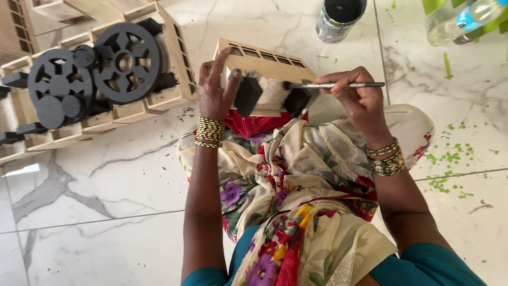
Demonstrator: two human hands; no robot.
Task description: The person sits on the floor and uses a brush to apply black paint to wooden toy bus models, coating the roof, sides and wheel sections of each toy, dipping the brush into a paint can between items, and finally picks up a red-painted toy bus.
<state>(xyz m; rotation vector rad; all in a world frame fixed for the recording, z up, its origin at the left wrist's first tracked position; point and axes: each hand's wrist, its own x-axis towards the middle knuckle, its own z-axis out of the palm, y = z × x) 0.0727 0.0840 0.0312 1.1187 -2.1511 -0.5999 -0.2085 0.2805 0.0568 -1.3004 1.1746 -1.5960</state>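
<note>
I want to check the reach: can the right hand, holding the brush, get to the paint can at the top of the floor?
Probably yes: the right hand with the brush has bare marble between it and the paint can.

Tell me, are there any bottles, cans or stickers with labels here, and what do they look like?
Plastic bottle: top right corner, lying on the marble floor, clear, with a blue label band.
Paint can: top middle, just beyond the wooden piece, round, open, black inside, its grey side smeared with paint.
No signs or screens show.

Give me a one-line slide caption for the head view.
Left hand steadies a slatted wooden piece while the right hand holds a paintbrush to its black block.
</note>
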